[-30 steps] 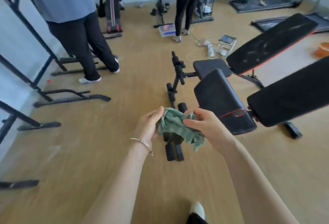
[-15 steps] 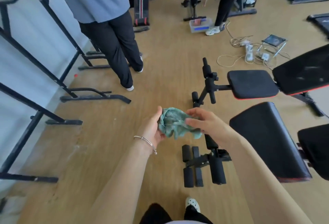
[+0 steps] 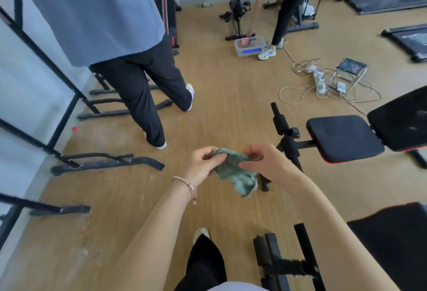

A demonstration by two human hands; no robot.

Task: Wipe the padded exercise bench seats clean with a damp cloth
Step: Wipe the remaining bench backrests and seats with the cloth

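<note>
A crumpled green cloth (image 3: pixel 233 171) hangs between my two hands above the wooden floor. My left hand (image 3: pixel 202 163) pinches its left edge, and my right hand (image 3: pixel 268 163) grips its right side. To the right stands a black padded bench seat (image 3: pixel 344 139) with a red trim, joined to its backrest (image 3: pixel 402 119). A second black bench pad (image 3: pixel 392 244) lies at the lower right, close to my right forearm. Both hands are well left of the seats and touch neither.
A person in a grey shirt and black trousers (image 3: pixel 129 64) stands close ahead on the left by black metal frames (image 3: pixel 108 163). Another person bends over a tub (image 3: pixel 249 46) further back. Cables and a power strip (image 3: pixel 321 82) lie on the floor. Bench foot rollers (image 3: pixel 268 253) stand near my feet.
My view has swung left and down, so the benches slid right and lower in frame. Both hands kept working the cloth, which now hangs looser from them.
</note>
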